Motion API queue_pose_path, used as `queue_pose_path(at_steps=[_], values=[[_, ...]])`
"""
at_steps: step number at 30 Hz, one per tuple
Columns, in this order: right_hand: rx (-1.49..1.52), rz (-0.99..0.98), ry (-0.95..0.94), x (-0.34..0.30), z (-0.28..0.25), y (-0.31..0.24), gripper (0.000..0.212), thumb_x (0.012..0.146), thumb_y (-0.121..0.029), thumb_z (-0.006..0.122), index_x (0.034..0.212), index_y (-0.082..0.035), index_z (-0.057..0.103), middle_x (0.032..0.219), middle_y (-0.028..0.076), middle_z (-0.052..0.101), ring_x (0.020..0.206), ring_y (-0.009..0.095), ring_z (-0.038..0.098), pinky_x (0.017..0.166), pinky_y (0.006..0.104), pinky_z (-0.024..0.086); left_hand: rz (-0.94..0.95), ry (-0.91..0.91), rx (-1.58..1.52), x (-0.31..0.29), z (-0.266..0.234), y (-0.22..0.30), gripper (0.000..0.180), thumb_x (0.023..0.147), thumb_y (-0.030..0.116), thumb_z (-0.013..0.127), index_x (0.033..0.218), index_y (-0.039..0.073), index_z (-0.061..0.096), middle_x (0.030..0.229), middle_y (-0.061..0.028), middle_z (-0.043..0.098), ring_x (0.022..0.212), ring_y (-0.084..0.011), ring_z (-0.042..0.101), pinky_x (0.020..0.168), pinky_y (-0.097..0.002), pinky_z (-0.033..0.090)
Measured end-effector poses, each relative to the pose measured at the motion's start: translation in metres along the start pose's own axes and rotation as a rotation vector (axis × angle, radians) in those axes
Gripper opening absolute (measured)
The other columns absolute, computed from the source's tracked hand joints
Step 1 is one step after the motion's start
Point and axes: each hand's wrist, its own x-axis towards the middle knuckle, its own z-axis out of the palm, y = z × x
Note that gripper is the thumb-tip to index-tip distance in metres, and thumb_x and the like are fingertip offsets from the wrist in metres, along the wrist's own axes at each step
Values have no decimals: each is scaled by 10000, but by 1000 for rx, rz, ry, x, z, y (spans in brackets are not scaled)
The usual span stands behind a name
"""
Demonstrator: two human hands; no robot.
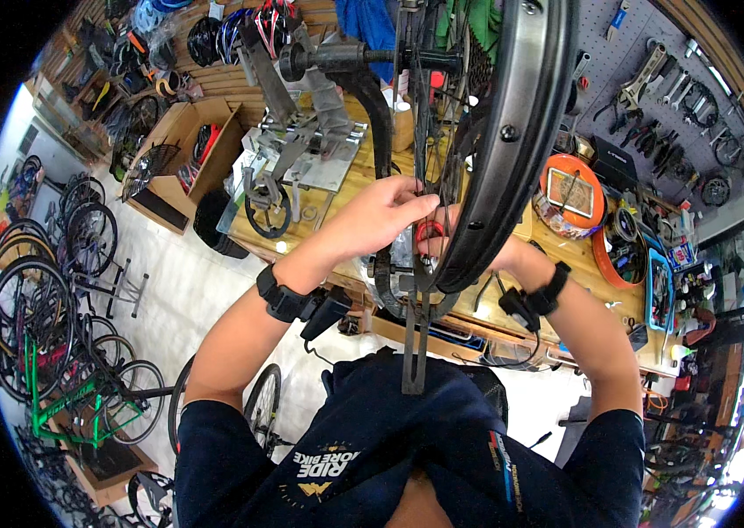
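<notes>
A black bicycle wheel rim [513,132] stands upright in a dark truing stand [389,132] over a wooden workbench. My left hand [381,216] reaches in from the left, its fingertips pinched at the spokes [429,123] near the rim's lower part. My right hand [477,251] is mostly hidden behind the rim; only its wrist and a little of the palm show. A small red tool [429,233] sits between the two hands at the spokes. Which hand holds it is unclear. Both wrists wear black bands with small devices.
The wooden workbench [350,189] carries metal tools, an orange round tray [570,194] and a blue tray [658,290]. A pegboard [662,79] of hand tools hangs at the right. Bicycles [46,308] and cardboard boxes [183,150] stand on the floor at the left.
</notes>
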Motion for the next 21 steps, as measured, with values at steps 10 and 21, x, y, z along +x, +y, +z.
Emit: queue_pose_path(at_steps=[10, 21], values=[[-95, -6, -108, -1, -13, -18, 174, 911, -218, 690, 904, -54, 632, 736, -67, 569, 618, 32, 472, 538, 202, 375, -155, -35, 138, -13, 0, -2, 489, 848, 275, 727, 1124, -60, 501, 1028, -141, 625, 916, -170, 599, 803, -309, 495], [183, -15, 270, -24, 22, -18, 261, 817, -157, 791, 901, 10, 608, 726, 15, 605, 584, 70, 553, 518, 221, 458, -102, -125, -343, -8, -3, -13, 392, 993, 380, 545, 1145, 22, 597, 985, -29, 630, 845, -91, 579, 747, -239, 475]])
